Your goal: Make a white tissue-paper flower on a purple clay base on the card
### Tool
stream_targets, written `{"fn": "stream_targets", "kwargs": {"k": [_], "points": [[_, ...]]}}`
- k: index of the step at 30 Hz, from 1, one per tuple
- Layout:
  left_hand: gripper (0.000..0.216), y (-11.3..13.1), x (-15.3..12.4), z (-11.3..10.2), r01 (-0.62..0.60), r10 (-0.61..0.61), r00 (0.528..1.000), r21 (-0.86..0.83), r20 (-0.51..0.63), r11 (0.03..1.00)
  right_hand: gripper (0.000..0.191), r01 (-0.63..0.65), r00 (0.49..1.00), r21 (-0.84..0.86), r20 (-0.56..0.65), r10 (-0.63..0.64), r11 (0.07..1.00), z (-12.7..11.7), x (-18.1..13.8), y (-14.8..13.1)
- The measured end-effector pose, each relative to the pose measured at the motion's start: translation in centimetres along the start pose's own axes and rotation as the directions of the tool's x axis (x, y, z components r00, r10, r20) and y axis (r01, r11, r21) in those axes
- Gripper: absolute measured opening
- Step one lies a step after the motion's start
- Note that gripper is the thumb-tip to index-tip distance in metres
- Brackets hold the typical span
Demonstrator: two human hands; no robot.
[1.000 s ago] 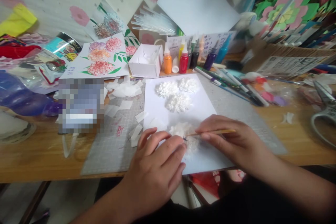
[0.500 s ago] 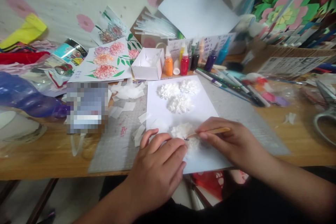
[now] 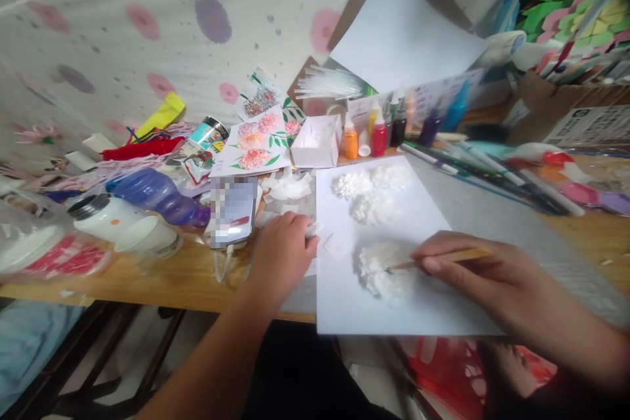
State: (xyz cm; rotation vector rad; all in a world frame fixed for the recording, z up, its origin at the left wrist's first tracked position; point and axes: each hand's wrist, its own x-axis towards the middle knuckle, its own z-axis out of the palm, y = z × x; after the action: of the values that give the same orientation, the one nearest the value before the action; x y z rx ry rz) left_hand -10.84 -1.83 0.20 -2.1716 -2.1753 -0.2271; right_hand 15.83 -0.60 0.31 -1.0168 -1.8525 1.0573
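Note:
My right hand (image 3: 472,269) is closed on a thin wooden stick (image 3: 465,254), its tip touching the dark centre of a white ruffled paper flower (image 3: 381,269). That flower lies on a white sheet (image 3: 339,308). Left of the sheet, my left hand (image 3: 285,256) reaches over the loose paper squares, fingers curled, with a piece of white paper (image 3: 313,230) at its fingertips. One loose paper square (image 3: 336,246) lies on the sheet beside it. Farther up the sheet sit more ruffled white flowers (image 3: 371,203), grouped close together.
A phone (image 3: 239,213) with a cable lies left of my left hand. Behind the sheet stand a white box (image 3: 315,144) and several paint bottles, among them an orange one (image 3: 350,143). Pens and brushes (image 3: 492,174) lie at the right, on the grey cutting mat (image 3: 556,262).
My left hand has left the flower and moved left to the loose paper squares. My right hand still holds the stick at the flower. The camera view has shifted left.

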Motion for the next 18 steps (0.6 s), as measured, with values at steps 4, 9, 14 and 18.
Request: {"fn": "stream_targets", "kwargs": {"k": [4,9,14,18], "points": [[0.009,0.2,0.7,0.3,-0.056,0.057,0.998,0.013,-0.039,0.998,0.013,-0.018,1.0,-0.003,0.013,0.019,1.0,0.1,-0.3,0.1],[0.011,0.4,0.8,0.3,-0.093,0.091,0.989,-0.011,-0.118,0.996,0.014,-0.041,0.999,-0.014,0.03,0.041,0.999,-0.1,-0.2,-0.1],[0.01,3.7,-1.3,0.1,-0.297,0.242,0.924,-0.156,-0.297,0.942,0.012,-0.038,0.997,-0.022,0.068,0.039,0.999,0.2,-0.1,-0.2],[0.009,6.2,-2.7,0.6,-0.446,0.335,0.866,-0.272,-0.371,0.853,0.012,-0.017,0.999,-0.059,0.049,0.02,0.998,0.5,0.2,0.0]]}}
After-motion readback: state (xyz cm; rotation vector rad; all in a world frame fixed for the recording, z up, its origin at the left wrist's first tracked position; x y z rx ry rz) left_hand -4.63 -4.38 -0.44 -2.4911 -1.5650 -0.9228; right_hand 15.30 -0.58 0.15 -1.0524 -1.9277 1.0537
